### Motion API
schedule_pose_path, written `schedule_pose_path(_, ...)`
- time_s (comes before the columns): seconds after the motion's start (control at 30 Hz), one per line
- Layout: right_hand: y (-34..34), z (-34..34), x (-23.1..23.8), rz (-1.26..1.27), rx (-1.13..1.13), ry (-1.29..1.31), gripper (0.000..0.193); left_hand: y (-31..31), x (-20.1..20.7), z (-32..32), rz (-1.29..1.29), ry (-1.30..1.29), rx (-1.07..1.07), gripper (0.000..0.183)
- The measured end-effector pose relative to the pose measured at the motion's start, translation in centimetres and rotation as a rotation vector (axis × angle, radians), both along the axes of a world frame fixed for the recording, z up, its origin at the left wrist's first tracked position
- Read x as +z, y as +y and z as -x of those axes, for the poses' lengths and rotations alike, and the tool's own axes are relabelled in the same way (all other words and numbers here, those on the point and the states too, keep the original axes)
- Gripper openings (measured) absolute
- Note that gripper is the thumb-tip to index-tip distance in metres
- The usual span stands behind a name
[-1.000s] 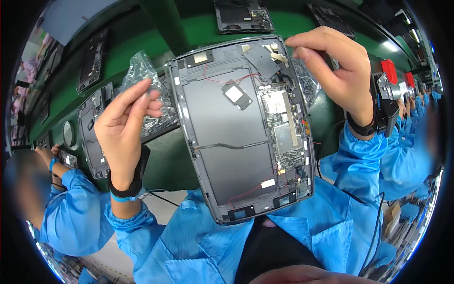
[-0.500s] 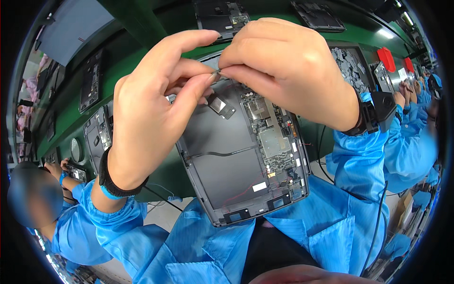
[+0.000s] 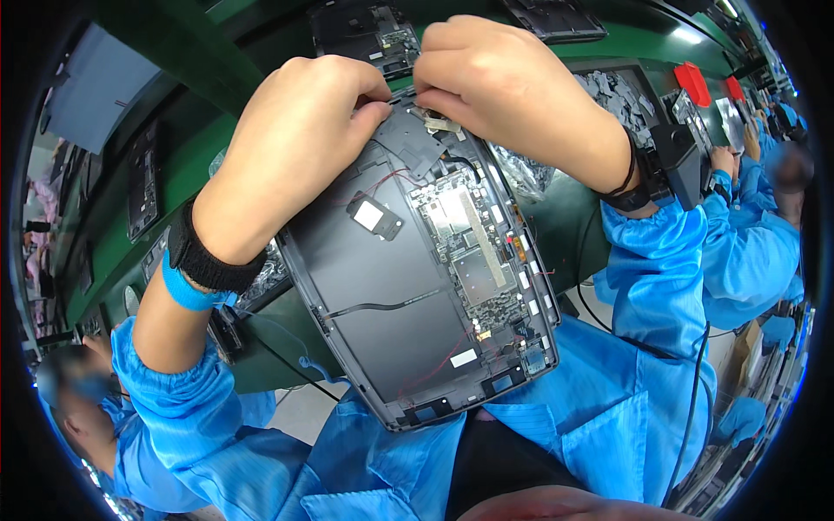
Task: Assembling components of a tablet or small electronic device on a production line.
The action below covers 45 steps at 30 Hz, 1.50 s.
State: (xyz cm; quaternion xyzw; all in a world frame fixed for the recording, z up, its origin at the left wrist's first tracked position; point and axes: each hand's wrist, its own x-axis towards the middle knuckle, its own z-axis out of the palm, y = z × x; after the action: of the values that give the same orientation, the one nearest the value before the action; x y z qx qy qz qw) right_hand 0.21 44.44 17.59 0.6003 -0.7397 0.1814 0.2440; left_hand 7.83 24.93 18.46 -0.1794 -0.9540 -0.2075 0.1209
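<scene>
An opened tablet housing [image 3: 365, 269], dark grey with exposed electronics, lies tilted in front of me, its near edge close to my chest. My left hand [image 3: 300, 130] is at its far left edge, thumb and index finger pinched together. At the far right corner my right hand [image 3: 495, 78] is also closed, beside a silvery piece [image 3: 443, 124]; whatever its fingertips hold is hidden. A loose black module [image 3: 375, 217] with a pale label rests inside the housing, with thin red wires [image 3: 382, 182] near it. The circuit board [image 3: 473, 252] runs along the right side.
Other opened tablet housings [image 3: 365, 35] lie on the green bench beyond. A tray of grey pieces [image 3: 617, 104] stands at the right, near a red bin [image 3: 692, 84]. Clear plastic wrap [image 3: 526, 174] lies beside the housing. Co-workers in blue sit on both sides; a black cable [image 3: 580, 278] hangs at right.
My hands have moved from a shared pinch above the housing to its far edge, slightly apart. The view has shifted, and the housing's far end now shows.
</scene>
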Motion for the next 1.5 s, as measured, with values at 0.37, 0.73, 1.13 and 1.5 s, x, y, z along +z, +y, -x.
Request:
schedule_pose_path(0.37,-1.2,1.4,1.0,-0.312,-0.014,-0.157,0.007,0.3,-0.7,0.6,0.082,0.089,-0.009,0.009)
schedule_pose_path(0.73,0.0,1.3,0.2,-0.105,0.072,0.149,0.007,-0.4,-0.7,-0.2,0.014,0.055,-0.049,0.017)
schedule_pose_path(1.13,1.5,-2.3,0.1,-0.312,0.178,0.420,0.036,-0.2,-0.7,0.4,-0.001,0.018,-0.044,0.016)
schedule_pose_path(1.5,3.3,-4.6,-0.8,-0.245,-0.132,0.431,0.031,0.2,-0.6,0.4,0.007,0.011,-0.038,0.014)
